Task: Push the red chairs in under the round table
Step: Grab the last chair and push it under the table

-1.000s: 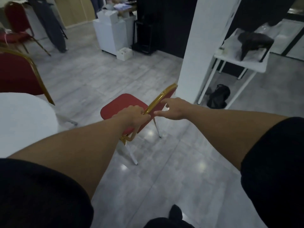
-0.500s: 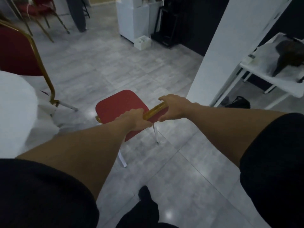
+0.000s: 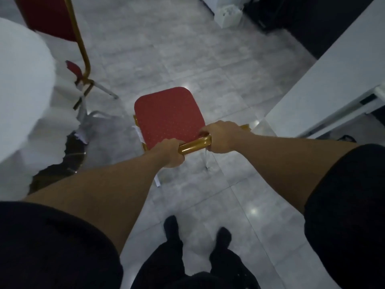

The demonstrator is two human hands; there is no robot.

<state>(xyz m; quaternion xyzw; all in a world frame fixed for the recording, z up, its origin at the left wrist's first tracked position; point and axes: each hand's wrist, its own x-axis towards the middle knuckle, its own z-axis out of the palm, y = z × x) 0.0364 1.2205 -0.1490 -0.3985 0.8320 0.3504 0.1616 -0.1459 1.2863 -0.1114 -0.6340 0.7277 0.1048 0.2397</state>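
A red chair (image 3: 168, 117) with a gold frame stands on the tiled floor straight ahead, seen from above and behind. My left hand (image 3: 169, 152) and my right hand (image 3: 221, 136) both grip the gold top rail of its backrest, a short stretch of rail showing between them. The round table (image 3: 23, 84), draped in a white cloth, fills the left edge. The chair's seat lies to the right of the table, apart from it. A second red chair (image 3: 52, 19) stands at the table's far side, upper left.
A white pillar (image 3: 325, 80) rises close on the right. A small white box (image 3: 228, 16) and dark furniture (image 3: 291, 19) sit at the back. My feet (image 3: 195, 238) stand on the grey tiled floor behind the chair.
My right hand closed around the rail. The view tilted down and I moved closer, so the chair is now seen from above with its seat nearer the table.
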